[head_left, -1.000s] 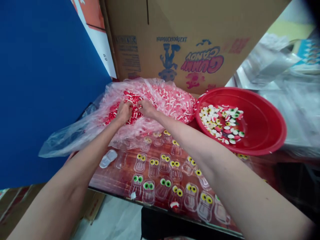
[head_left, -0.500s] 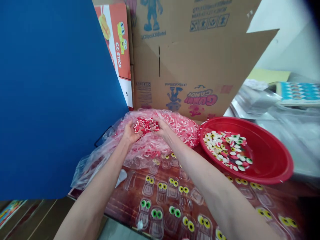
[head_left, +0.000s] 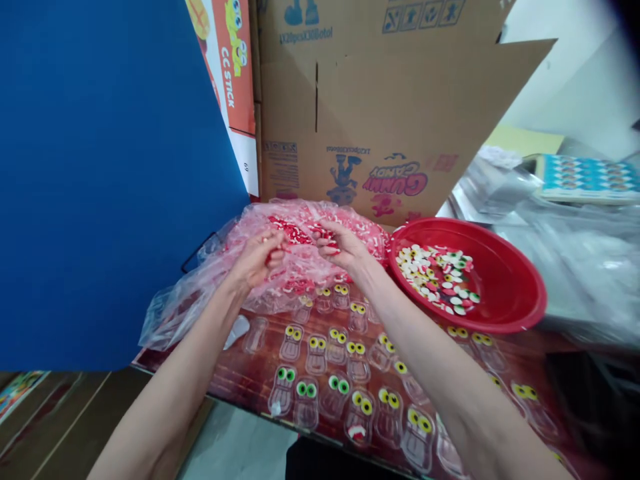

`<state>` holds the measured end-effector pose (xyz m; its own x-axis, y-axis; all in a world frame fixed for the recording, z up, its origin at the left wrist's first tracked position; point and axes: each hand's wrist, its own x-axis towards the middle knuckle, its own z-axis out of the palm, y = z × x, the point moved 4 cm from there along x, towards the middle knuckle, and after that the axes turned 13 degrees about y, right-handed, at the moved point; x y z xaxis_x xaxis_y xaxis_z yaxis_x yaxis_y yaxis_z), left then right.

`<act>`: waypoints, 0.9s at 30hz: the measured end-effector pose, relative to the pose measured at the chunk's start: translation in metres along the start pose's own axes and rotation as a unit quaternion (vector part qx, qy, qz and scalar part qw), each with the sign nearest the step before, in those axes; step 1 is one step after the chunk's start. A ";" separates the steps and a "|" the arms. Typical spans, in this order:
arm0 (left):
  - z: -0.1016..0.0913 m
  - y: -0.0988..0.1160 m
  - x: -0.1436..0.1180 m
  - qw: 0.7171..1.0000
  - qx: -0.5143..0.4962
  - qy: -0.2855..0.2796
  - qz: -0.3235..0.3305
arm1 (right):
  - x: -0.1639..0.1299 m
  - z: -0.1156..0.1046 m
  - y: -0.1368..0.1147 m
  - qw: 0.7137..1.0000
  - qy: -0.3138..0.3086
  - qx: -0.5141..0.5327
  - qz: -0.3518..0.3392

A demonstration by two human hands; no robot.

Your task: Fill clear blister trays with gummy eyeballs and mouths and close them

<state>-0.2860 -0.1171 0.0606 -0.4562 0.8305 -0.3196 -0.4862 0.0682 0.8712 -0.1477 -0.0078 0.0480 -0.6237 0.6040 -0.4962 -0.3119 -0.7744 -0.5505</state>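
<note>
My left hand [head_left: 261,257] is curled closed in front of an open plastic bag [head_left: 235,257], with bits of red showing at its fingers. My right hand [head_left: 343,247] has its fingers bent round several small red-and-white gummy candies [head_left: 327,235]. Between and behind the hands, a heap of the same candies [head_left: 295,230] fills the bag. Below my forearms, clear plastic moulded trays [head_left: 316,353] lie in rows, most with a pair of yellow or green candy eyes. One near tray also holds a red-and-white candy [head_left: 357,433].
A red basin [head_left: 505,280] with loose candy eyes and red pieces stands at the right. Cardboard [head_left: 395,107] rises behind the bag, and a blue panel [head_left: 115,180] blocks the left. Clear plastic bags [head_left: 590,247] lie beyond the basin.
Both hands have drawn back from the candy heap and apart, and the left fingers have curled closed. The camera view has shifted, showing more of the table's near edge.
</note>
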 end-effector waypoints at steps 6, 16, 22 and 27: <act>-0.002 -0.101 -0.060 0.884 0.431 -0.173 0.050 | -0.046 -0.083 0.018 0.996 0.016 -0.080 0.017; -0.069 -0.029 0.085 0.738 0.563 0.241 0.282 | -0.063 -0.116 0.072 0.997 0.055 -0.020 0.041; -0.071 -0.031 0.062 0.779 0.478 0.286 0.287 | -0.061 -0.089 0.100 0.998 0.024 0.000 0.055; -0.054 -0.098 -0.041 0.982 0.141 0.110 0.069 | -0.069 -0.080 0.113 0.997 0.003 0.011 0.074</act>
<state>-0.2601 -0.1874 -0.0321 -0.6682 0.7053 -0.2370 -0.1975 0.1390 0.9704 -0.0828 -0.1218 -0.0342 -0.6592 0.4839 -0.5756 -0.2331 -0.8592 -0.4554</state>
